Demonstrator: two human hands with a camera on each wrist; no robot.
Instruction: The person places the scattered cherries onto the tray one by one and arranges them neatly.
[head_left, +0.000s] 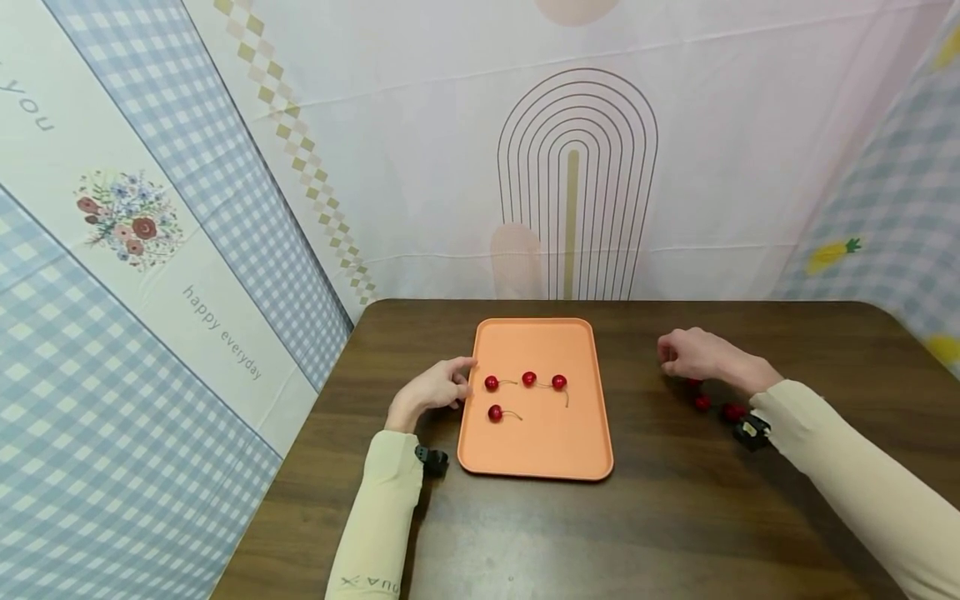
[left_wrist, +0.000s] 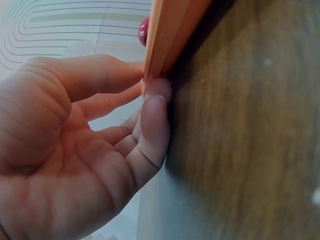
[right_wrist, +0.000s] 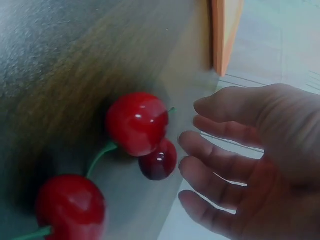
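My left hand (head_left: 435, 385) is at the left edge of the orange tray (head_left: 536, 454). In the left wrist view its fingers (left_wrist: 155, 120) pinch the tray's rim, one digit over it and others against its outer side. Several red cherries with stems lie on the tray, one cherry (head_left: 491, 383) close to that hand. My right hand (head_left: 701, 354) hovers over the table to the right, fingers loosely bent and holding nothing. Beside its fingertips in the right wrist view are a large red cherry (right_wrist: 137, 125), a darker cherry (right_wrist: 159, 161) and another cherry (right_wrist: 72, 207) with a green stem.
The brown wooden table (head_left: 525, 533) carries the tray near its middle. A patterned cloth (head_left: 420, 167) hangs behind the table's far edge, and a checked cloth (head_left: 187, 400) hangs at the left. Black wrist cameras sit under both sleeves.
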